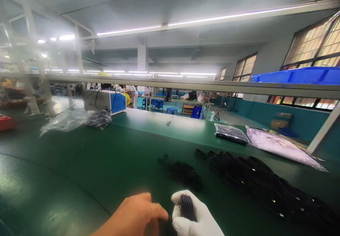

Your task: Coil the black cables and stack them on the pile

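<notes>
My right hand [195, 216], in a white glove, is closed around a small bundle of black cord [187, 207] at the bottom centre. The bundle's strands lie side by side like ridges, and its lower part is hidden by the fingers. Just left of it is my bare left hand [139, 213], its fingers apart and bent toward the glove, with nothing visible in them. A loose dark pile [184, 174] lies beyond both hands, blurred. To the right stretches a long heap of black coiled pieces [247, 176] with small shiny spots.
The green work surface [106, 161] carries clear plastic bags [69, 121] and a blue-and-white box [118, 102] at the far left. Bagged black goods [231, 134] and a pale pink bag [284, 145] lie far right. A metal rail [186, 82] crosses above, holding a blue bin [300, 76].
</notes>
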{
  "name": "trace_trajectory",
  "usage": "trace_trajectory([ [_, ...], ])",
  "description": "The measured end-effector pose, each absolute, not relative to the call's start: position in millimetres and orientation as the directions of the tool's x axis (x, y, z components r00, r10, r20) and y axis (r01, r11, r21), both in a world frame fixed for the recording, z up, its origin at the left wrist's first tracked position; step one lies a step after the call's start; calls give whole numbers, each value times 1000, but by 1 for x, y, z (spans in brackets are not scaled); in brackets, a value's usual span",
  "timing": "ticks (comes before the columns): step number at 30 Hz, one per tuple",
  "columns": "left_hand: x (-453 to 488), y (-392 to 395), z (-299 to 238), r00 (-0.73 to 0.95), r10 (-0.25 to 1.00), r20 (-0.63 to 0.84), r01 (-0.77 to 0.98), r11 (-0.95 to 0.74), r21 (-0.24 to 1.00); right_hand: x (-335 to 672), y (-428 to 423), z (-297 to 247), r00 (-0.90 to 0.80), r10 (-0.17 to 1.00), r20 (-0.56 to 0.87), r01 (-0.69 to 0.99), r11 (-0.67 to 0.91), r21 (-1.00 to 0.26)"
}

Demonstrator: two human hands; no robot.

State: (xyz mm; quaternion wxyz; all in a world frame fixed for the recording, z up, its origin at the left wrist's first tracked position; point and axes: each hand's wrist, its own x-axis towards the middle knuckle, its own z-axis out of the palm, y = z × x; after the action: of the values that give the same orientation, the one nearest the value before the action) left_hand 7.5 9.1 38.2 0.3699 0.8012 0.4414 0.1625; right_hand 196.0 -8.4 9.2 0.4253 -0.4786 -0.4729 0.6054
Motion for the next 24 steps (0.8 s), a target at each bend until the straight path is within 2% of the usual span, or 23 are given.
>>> trace_trajectory([
  [4,10,12,37,497,862,-95,508,-200,838,194,-6,-5,-176,959,-224,51,-219,-974],
  [8,20,11,27,538,837,-99,453,-188,872,196,-6,-22,-124,987,-100,82,-91,-992],
  [11,31,7,25,546,832,-101,549,-264,793,195,-9,-27,-99,993,-56,135,-43,-990],
  [14,36,10,29,526,832,-177,709,-314,632,187,-12,-24,-47,996,-74,341,-54,-938],
  [16,31,17,31,531,821,-208,737,-327,591,180,-13,-20,-20,999,-46,464,-31,-885],
  [18,23,25,31,596,772,-221,657,-311,687,177,-13,-15,-18,1000,15,495,22,-869],
  [21,17,31,23,655,746,-124,482,-286,828,178,-14,-5,-18,992,128,546,117,-830],
  [22,18,31,18,630,769,-111,490,-282,825,179,-15,-1,-52,987,152,528,156,-835],
  [24,22,27,5,566,818,-104,517,-254,817,183,-20,6,-166,980,113,358,167,-919],
])
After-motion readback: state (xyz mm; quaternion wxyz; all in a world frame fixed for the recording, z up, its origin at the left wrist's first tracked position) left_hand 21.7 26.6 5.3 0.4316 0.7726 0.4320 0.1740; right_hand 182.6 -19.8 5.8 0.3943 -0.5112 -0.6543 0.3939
